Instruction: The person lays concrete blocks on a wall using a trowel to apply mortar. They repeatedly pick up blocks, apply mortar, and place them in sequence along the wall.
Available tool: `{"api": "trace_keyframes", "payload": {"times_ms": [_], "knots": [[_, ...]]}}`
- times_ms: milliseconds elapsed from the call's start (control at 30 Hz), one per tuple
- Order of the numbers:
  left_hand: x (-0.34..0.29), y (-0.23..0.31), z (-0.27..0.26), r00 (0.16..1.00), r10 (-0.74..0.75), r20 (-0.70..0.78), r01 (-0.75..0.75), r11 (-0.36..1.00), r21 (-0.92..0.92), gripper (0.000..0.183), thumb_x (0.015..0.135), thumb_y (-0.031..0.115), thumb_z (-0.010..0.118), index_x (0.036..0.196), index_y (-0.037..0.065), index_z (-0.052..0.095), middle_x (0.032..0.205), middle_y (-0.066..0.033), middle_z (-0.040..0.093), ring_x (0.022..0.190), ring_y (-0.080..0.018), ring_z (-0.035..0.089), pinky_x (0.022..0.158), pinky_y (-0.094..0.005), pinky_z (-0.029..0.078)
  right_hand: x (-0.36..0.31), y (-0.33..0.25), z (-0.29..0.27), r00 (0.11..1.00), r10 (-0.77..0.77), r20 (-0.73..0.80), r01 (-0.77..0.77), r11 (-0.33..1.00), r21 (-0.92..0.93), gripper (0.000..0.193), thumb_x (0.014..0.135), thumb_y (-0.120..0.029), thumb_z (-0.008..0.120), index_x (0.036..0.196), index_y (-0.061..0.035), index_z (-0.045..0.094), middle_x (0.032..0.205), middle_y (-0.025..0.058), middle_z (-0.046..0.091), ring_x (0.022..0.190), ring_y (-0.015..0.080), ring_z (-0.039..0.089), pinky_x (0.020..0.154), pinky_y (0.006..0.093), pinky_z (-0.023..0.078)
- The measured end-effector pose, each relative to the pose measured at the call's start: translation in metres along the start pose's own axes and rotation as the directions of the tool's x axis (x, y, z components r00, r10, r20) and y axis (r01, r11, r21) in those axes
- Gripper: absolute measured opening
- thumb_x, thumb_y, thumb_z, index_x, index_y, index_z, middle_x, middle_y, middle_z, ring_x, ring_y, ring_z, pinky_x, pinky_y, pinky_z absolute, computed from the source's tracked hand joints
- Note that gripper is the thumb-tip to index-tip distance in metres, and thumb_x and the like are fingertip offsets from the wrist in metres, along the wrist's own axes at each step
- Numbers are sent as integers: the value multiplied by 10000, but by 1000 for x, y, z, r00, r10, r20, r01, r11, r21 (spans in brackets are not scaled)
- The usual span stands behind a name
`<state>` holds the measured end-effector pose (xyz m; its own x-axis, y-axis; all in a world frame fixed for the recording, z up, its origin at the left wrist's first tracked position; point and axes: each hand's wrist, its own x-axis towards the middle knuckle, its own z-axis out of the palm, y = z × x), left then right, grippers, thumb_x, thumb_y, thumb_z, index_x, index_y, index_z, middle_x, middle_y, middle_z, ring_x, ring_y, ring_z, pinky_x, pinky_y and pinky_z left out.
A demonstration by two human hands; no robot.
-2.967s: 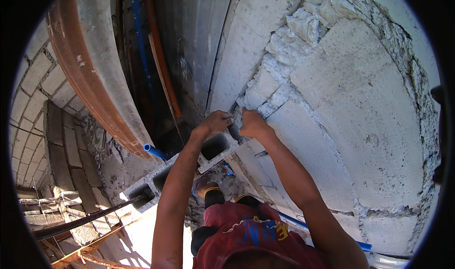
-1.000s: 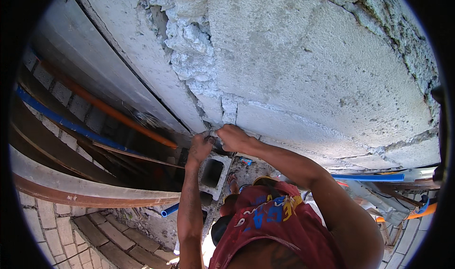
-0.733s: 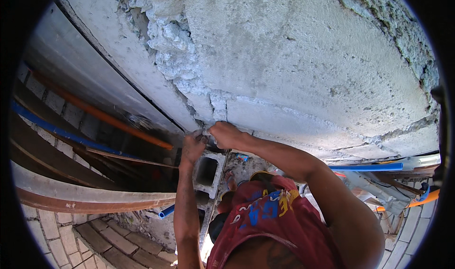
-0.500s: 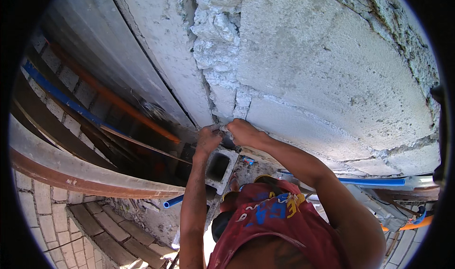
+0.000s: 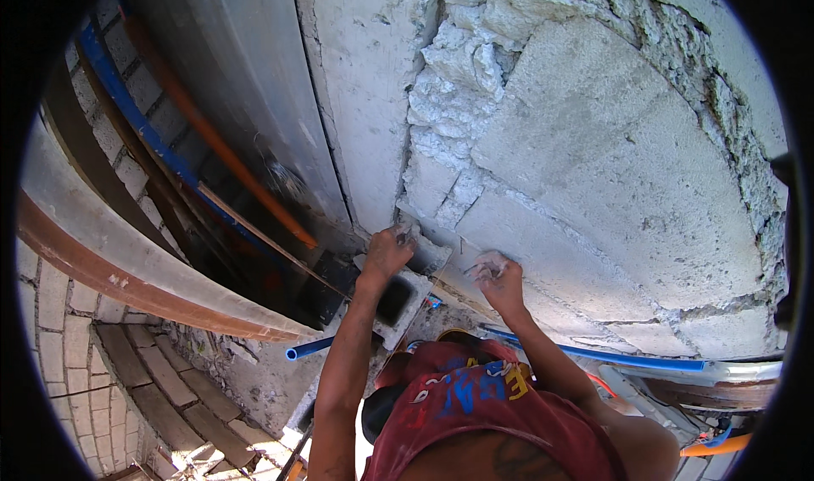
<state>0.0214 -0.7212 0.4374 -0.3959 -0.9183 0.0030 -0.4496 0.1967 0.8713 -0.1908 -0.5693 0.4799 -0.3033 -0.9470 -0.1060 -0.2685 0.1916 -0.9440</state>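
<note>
- Working with bare hands where the grey hollow block sits by the rough wall — that seems our step.
- Our left hand is just beside the block, fingers bent; we can't tell what they hold.
- Our right hand is near the wall, fingers half curled, hold unclear.
- Next calls for gentle fingers, we think.
</note>
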Motion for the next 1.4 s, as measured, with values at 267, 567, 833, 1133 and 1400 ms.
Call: {"api": "trace_keyframes", "payload": {"times_ms": [267,567,833,1133,1400], "knots": [[8,8,-2,960,-147,238,161,986,-38,519,945,400,531,1226,-27,618,1068,-281,671,1059,-411,639,915,-418,472,26,131,81,993,-117,-29,93,897,-432,510,666,-184,765,1092,56,620,994,295,657,953,445,638,844,452,526],[18,-9,3,951,-115,288,78,988,135,519,970,418,521,1197,-39,619,1112,-286,654,1083,-380,629,933,-415,454,51,132,71,972,-233,-14,216,921,-324,318,637,-201,800,825,25,680,764,245,668,737,407,675,677,441,530],[13,-25,3,972,-44,231,22,995,98,471,994,369,497,1202,-38,609,1037,-291,660,997,-360,646,894,-411,463,46,114,62,971,-233,52,238,956,-170,261,598,-66,722,841,14,674,729,207,666,693,330,690,644,398,525],[10,-6,-2,964,162,209,-179,982,64,427,968,304,540,1103,-92,627,892,-316,646,860,-455,642,787,-458,483,42,116,56,977,-208,50,213,940,-266,357,637,-117,768,953,26,688,518,124,576,454,154,579,485,338,474],[15,7,0,950,-97,298,55,988,146,438,972,318,532,1164,-65,622,947,-319,651,941,-453,649,819,-457,487,45,124,59,960,-277,34,276,924,-264,329,679,-168,795,947,-1,702,766,188,684,695,276,685,662,380,522]]}}
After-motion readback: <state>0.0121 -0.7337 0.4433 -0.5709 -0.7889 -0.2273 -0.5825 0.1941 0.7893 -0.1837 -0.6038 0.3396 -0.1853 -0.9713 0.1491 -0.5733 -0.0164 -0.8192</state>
